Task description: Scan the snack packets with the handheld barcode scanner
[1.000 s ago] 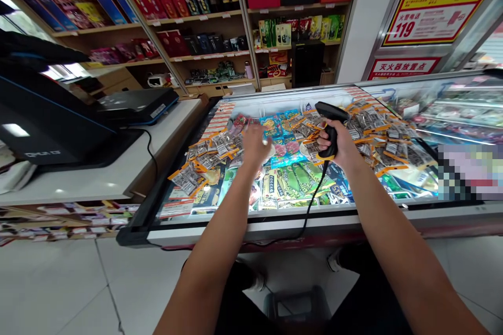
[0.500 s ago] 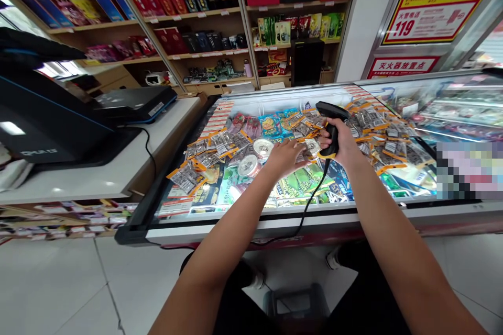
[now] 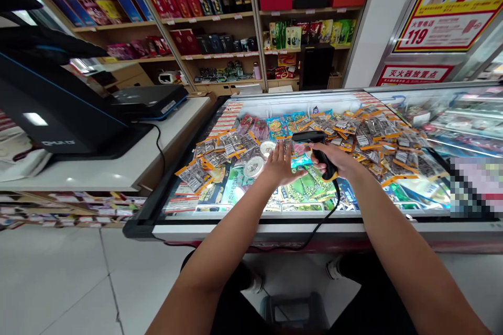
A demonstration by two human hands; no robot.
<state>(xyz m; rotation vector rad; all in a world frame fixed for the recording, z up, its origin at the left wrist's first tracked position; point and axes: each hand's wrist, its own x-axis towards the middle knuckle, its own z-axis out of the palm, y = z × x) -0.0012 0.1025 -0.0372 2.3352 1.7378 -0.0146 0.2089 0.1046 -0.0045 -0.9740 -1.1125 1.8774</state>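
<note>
My right hand [image 3: 337, 159] grips a black barcode scanner [image 3: 310, 137] with a yellow-trimmed base. Its head points left, over the freezer's glass top, and its black cord [image 3: 328, 213] hangs down over the front edge. Just left of the scanner, my left hand [image 3: 278, 168] is open, fingers stretched flat and thumb apart. Near its fingertips lies a small packet [image 3: 288, 149], partly hidden. Orange-edged packets spread across the glass, with a pile on the left [image 3: 231, 144] and a bigger one on the right [image 3: 373, 128]. Round white-lidded tubs [image 3: 253, 166] show beside my left hand.
The chest freezer [image 3: 173, 229] spans the front. At left, a counter [image 3: 118, 178] bears a black scale terminal [image 3: 58, 99]. Shelves [image 3: 220, 15] with boxes and bottles stand behind. A grey stool [image 3: 294, 311] is below, between my legs.
The scanner has moved left and nearer to me, its head now aimed toward my left hand. My left hand's fingers have straightened. The view has shifted slightly.
</note>
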